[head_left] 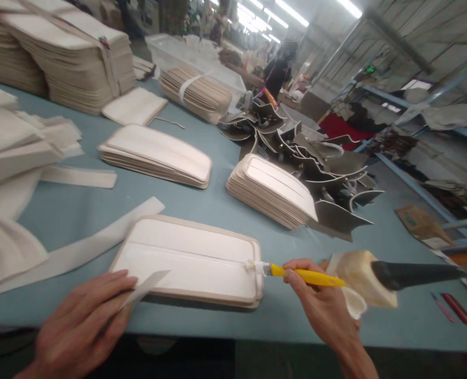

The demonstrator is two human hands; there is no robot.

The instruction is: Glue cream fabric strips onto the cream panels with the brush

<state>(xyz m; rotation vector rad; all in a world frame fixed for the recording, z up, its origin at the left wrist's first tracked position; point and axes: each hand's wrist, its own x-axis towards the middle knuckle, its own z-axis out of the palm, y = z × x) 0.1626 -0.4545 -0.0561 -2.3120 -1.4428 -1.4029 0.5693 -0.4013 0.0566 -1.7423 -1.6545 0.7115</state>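
My right hand (320,300) grips a yellow-handled brush (308,276). The white-coated bristles touch the right part of a pale panel (202,263), which lies on a low stack of beige-edged panels. A lengthwise line crosses the top panel. At its lower left, my left hand (87,321) pinches a thin white strip (149,284) that slants up over the panel's near edge; its fingertips rest by the panel's left corner. Just beyond my right hand is a pale, glue-crusted container (359,268) with a black tapered piece (415,273) pointing right.
Two more panel stacks (154,158) (273,189) lie farther back. Grey folded pieces (308,163) crowd the right rear. White strips (79,258) and tall bundled stacks (79,63) cover the left. Red-handled tools (456,309) lie at right. A person (276,73) stands in the background.
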